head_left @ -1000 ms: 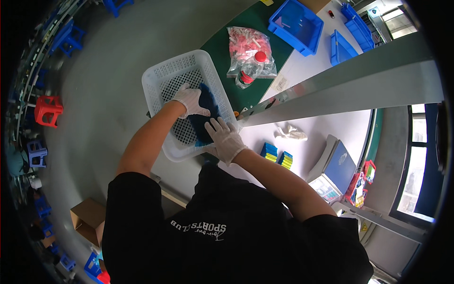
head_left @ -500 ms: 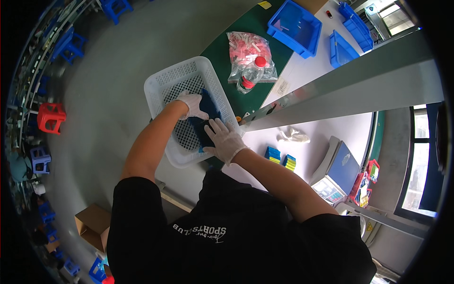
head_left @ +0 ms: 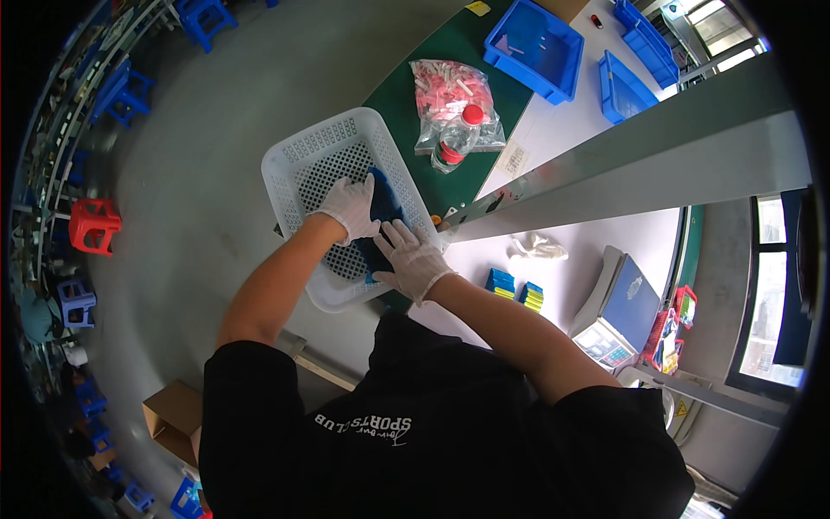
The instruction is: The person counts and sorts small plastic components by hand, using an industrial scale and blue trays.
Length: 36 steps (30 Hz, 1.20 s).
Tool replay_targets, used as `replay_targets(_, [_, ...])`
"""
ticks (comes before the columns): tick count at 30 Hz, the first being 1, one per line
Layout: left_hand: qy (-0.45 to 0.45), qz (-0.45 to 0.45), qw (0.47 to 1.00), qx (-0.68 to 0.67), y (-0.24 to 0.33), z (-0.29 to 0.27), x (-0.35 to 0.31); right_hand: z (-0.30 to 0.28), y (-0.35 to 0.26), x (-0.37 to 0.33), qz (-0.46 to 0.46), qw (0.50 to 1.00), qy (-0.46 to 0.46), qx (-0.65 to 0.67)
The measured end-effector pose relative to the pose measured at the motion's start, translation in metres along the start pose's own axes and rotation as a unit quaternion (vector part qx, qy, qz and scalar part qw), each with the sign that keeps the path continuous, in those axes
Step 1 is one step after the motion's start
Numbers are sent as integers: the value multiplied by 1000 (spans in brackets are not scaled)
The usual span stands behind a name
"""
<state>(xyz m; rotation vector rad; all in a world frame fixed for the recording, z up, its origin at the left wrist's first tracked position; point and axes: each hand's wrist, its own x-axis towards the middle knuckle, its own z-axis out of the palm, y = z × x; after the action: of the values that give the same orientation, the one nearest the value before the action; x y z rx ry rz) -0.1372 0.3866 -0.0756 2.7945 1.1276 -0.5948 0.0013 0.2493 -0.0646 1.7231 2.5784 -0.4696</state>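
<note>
A white perforated plastic basket [head_left: 278, 186] hangs partly over the corner of the green-topped table. Inside it, a long band of dark blue pieces [head_left: 386, 201] lies along the right side; I cannot make out what kind they are. My left hand [head_left: 348, 209], in a thin whitish glove, rests against the left side of the band, thumb and fingers apart. My right hand [head_left: 413, 259], gloved likewise, reaches over the basket's right rim. Its fingers are spread and lie on the near part of the band.
A clear bag of pink and white pieces [head_left: 445, 91] and a red-capped plastic bottle [head_left: 455, 140] stand beyond the basket. Blue bins [head_left: 534, 52] are farther off. A grey metal beam [head_left: 622, 160] crosses on the right, near blue-yellow blocks [head_left: 501, 282] and a scale [head_left: 616, 303].
My left hand has shifted slightly nearer and right, its fingers now reaching up to the blue band's edge. My right hand stays nearly in place, and the basket looks almost unmoved.
</note>
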Motion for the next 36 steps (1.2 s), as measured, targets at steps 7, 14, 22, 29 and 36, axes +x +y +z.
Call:
replay_targets(7, [-73, -16, 996, -53, -2, -27, 7, -7, -1, 3, 1, 1000, 5, 0])
replay_targets(14, [-97, -35, 986, -129, -2, -24, 4, 3, 0, 1, -11, 1000, 11, 2])
replay_targets(22, [-41, -67, 986, -149, 6, -23, -4, -11, -7, -6, 8, 999, -32, -26])
replay_targets(29, [-43, -82, 974, -206, -2, -30, -1, -10, -6, -8, 11, 999, -20, -29])
replay_targets(36, [129, -134, 879, -439, -57, 26, 16, -12, -8, -6, 2, 999, -2, -38])
